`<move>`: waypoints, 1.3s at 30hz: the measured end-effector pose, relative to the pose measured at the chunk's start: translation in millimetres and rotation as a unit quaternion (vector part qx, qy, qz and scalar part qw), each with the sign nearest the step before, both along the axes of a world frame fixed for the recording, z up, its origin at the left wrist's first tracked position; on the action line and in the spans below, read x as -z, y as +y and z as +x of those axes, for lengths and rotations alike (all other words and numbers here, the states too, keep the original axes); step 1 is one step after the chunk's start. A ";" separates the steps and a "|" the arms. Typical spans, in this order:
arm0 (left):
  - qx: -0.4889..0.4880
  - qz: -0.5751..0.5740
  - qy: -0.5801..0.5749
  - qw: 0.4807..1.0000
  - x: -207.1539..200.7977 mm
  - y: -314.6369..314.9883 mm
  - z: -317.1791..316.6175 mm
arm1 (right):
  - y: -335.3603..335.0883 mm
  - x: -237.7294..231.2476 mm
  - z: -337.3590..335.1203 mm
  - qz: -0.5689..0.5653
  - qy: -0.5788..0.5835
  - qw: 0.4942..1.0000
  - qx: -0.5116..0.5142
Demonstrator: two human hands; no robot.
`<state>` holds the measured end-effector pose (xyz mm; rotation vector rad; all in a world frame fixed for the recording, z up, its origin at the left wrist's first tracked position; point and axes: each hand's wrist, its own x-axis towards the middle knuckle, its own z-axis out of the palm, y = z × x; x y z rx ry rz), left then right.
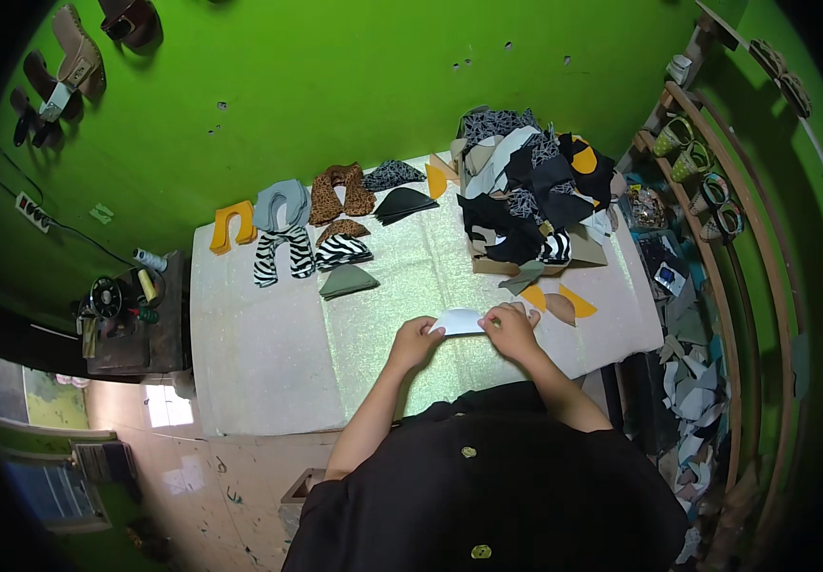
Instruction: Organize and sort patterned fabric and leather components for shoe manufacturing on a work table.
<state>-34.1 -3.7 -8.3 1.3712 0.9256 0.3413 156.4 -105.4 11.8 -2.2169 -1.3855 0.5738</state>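
Between my hands, near the front edge of the table, is a white half-round cut piece (pixel 459 320) with a dark lower edge. My left hand (pixel 417 340) pinches its left corner. My right hand (pixel 510 330) has its fingers closed on the right end. Just beyond my right hand lie loose orange cut pieces (pixel 578 301) and a tan one (pixel 560 309). Farther off to the left sit a grey-green half-round stack (pixel 348 281), zebra-striped half-rounds (pixel 343 251) and a black half-round stack (pixel 404 204).
Horseshoe-shaped pieces in orange (pixel 232 227), grey (pixel 283 202), leopard (pixel 342 191) and zebra print (pixel 284 255) line the table's back left. A cardboard box (pixel 583 250) heaped with scraps stands at the right. Left is a sewing machine (pixel 106 297); at right, a wooden rack (pixel 716 276) holds sandals.
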 end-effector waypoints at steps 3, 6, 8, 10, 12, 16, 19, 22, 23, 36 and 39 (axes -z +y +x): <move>0.004 0.087 0.091 0.992 16.3 -3.5 3.3 | 4.4 19.3 0.2 -0.022 -0.025 0.999 0.033; -0.032 0.180 0.159 0.970 7.0 -6.0 8.9 | 11.8 31.1 -1.7 0.020 -0.065 0.997 0.026; -0.039 0.184 0.208 0.960 -2.1 -6.4 11.8 | 14.4 34.2 0.2 0.020 -0.077 0.997 0.017; -0.028 0.204 0.226 0.952 2.2 -5.3 13.2 | 16.3 34.6 1.0 0.021 -0.089 0.996 0.005; -0.016 0.222 0.246 0.943 3.4 -5.3 13.9 | 15.8 31.8 -0.1 -0.005 -0.092 0.996 -0.008; 0.003 0.268 0.273 0.924 4.3 -3.9 13.9 | 17.0 25.3 -2.5 -0.040 -0.112 0.993 -0.017; 0.015 0.305 0.272 0.912 -0.7 -2.0 16.3 | 17.5 24.1 -2.8 0.004 -0.094 0.995 -0.020; 0.025 0.340 0.210 0.916 0.6 -1.1 15.4 | 18.6 13.7 -7.0 0.019 -0.067 0.993 -0.097; 0.031 0.380 0.143 0.913 2.8 -1.8 14.4 | 17.7 14.0 -7.6 0.019 -0.067 0.993 -0.096; 0.068 0.347 0.132 0.926 12.8 -15.0 12.8 | 15.2 33.1 -5.2 -0.027 -0.058 0.988 -0.144; 0.029 0.418 0.098 0.902 3.4 -19.8 13.5 | 11.8 24.6 -12.8 0.064 -0.055 0.991 -0.108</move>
